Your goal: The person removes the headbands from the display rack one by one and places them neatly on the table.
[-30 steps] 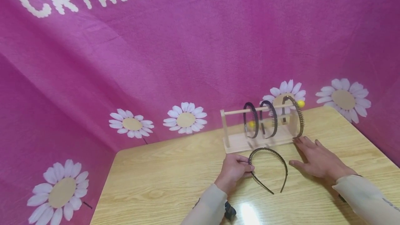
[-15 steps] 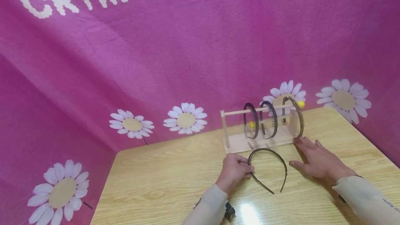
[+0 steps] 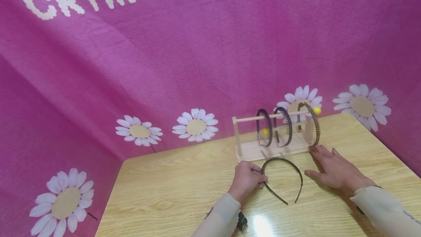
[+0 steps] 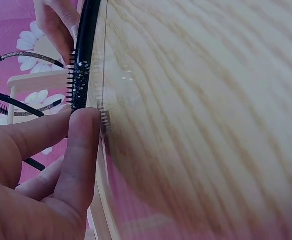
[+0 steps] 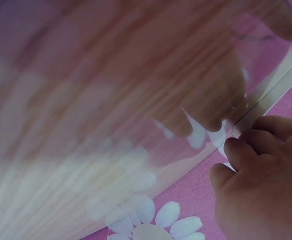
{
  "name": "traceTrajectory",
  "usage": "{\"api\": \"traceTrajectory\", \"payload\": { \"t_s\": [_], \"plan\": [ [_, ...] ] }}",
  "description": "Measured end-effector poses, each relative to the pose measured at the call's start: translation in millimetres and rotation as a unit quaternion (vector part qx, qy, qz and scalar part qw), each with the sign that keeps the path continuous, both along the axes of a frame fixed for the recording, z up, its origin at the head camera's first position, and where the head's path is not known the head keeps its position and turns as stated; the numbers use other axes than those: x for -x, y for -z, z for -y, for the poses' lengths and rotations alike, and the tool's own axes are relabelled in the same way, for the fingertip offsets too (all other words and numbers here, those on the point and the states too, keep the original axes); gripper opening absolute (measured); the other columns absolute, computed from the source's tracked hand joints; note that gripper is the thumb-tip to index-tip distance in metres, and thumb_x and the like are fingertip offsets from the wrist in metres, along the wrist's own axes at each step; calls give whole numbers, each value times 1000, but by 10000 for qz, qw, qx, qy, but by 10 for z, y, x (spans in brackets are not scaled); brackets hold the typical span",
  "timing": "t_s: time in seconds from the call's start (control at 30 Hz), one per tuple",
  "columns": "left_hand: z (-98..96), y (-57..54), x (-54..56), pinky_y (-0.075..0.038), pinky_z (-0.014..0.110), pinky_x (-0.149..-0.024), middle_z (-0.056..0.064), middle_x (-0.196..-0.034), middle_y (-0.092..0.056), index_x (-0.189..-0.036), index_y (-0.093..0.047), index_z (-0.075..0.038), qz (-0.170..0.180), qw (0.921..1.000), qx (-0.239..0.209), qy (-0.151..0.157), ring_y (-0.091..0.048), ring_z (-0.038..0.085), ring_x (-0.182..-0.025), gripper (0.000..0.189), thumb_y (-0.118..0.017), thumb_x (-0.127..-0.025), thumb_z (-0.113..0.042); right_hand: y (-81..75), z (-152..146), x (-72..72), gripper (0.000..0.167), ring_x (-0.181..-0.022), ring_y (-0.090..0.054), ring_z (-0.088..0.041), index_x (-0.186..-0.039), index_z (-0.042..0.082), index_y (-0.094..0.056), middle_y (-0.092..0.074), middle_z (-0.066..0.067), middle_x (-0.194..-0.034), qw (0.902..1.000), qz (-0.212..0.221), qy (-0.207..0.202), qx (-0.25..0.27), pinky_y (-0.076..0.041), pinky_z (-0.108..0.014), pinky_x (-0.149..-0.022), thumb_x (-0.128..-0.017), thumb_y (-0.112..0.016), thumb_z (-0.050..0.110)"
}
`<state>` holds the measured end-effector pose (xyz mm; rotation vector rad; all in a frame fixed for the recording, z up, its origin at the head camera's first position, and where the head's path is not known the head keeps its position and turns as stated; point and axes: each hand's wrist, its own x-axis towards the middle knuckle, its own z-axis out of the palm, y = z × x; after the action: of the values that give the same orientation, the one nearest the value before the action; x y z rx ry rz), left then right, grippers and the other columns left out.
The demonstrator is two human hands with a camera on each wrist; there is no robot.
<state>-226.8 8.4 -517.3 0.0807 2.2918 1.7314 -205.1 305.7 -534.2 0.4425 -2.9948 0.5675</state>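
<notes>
A dark toothed headband (image 3: 284,160) lies by the front of a wooden rack, its two ends toward me. My left hand (image 3: 246,179) pinches its left side between thumb and fingers. The left wrist view shows the thumb (image 4: 80,145) against the headband's glittery section (image 4: 79,82). To the right, my right hand (image 3: 336,168) has its fingers spread low over the table, fingertips right at the rack's front right corner. It holds nothing. On the wooden rack (image 3: 249,151) hang three more headbands: a black one (image 3: 269,129), another black one (image 3: 289,127) and a brownish one (image 3: 316,123).
The glossy wood-grain table (image 3: 164,193) reflects the light. Behind it hangs a pink cloth (image 3: 210,46) printed with white daisies and letters. Yellow balls show at the rack, one being a yellow ball (image 3: 317,111) at its upper right end.
</notes>
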Motion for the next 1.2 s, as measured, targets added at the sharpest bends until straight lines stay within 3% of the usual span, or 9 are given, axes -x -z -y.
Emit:
{"api": "traceTrajectory", "payload": {
  "t_s": [0.53, 0.97, 1.2],
  "plan": [
    [-24, -2, -8, -60, 31, -50, 5, -60, -69, -84, -72, 8, -303, 9992, 247, 52, -70, 24, -54, 14, -81, -74, 14, -11, 8, -2, 88, -139, -31, -52, -145, -10, -43, -29, -34, -154, 10000, 47, 17, -45, -22, -70, -111, -91, -66, 55],
    [3, -25, 7, -60, 30, -50, 4, -58, -67, -82, -73, 7, -163, 9990, 404, 85, -69, 24, -52, 13, -82, -74, 12, -15, 11, -6, 87, -138, -32, -52, -145, -10, -43, -28, -34, -154, 9999, 55, -3, -87, -22, -70, -111, -92, -67, 55],
    [63, -96, 57, -54, 22, -49, 0, -61, -68, -78, -77, 2, -710, 9916, 1029, 324, -66, 16, -53, 11, -87, -72, 1, -32, 5, -14, 87, -138, -32, -52, -145, -10, -42, -28, -35, -154, 10000, -6, -45, -64, -22, -71, -110, -92, -67, 54]
  ]
}}
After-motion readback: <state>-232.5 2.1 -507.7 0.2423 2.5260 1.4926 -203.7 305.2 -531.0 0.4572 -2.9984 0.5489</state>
